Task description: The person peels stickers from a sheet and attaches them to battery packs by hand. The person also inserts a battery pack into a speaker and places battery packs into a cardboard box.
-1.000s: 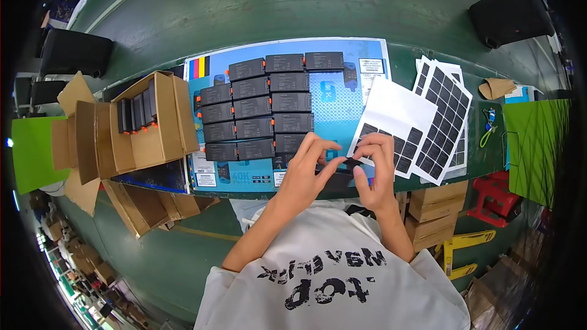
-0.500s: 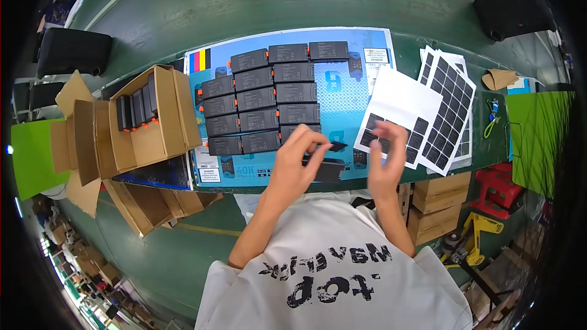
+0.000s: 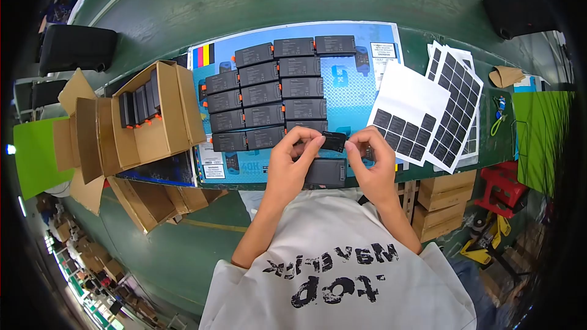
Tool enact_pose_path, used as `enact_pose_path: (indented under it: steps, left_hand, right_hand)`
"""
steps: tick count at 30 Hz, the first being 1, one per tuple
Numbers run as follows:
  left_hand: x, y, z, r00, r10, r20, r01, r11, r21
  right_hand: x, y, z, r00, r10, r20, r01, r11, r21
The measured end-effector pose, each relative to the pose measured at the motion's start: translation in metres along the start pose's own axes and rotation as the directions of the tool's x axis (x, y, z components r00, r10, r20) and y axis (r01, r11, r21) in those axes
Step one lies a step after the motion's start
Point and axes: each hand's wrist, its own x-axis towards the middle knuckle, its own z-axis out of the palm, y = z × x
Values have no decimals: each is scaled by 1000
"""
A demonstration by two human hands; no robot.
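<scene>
A small black label (image 3: 333, 141) is stretched between my two hands. Finger and thumb of my left hand (image 3: 290, 162) pinch its left end, and those of my right hand (image 3: 375, 162) pinch the right end. Just beneath it, a black battery pack (image 3: 326, 173) without a visible label lies near the table's front edge. Rows of similar labelled battery packs (image 3: 261, 94) with orange ends cover the blue printed mat (image 3: 342, 107). To the right of my hands is a sheet of black labels (image 3: 400, 131), partly used, its upper part bare white.
Further label sheets (image 3: 456, 104) lie under and beside the first one. On the left stands an open cardboard box (image 3: 177, 116) with several black packs inside. A green-and-blue lanyard (image 3: 499, 116) and brown paper (image 3: 506, 76) are on the table's right side.
My right hand has moved left from beside the label sheet and taken hold of the label's right end. The label now lies flatter, level above the battery pack.
</scene>
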Motion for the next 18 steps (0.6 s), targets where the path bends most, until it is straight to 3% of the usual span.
enact_pose_path:
  steps: [10,13,15,16,18]
  left_hand:
    - [-6,10,1,992,-121,22,123,986,-116]
    - [-4,2,-1,1000,-5,27,6,999,-35]
    - [-7,-2,-4,991,129,32,-133,975,179]
    - [-16,3,-6,991,131,31,-134,975,178]
    - [-42,18,-10,998,-58,10,54,969,242]
  right_hand:
    - [0,-1,2,998,56,39,-57,997,45]
    - [1,-1,-1,996,62,62,-65,997,47]
    - [2,-5,-6,997,7,77,-5,1000,-23]
    - [3,-7,-9,994,-43,97,52,994,-91]
    - [-4,-7,-16,992,-97,80,107,986,-130]
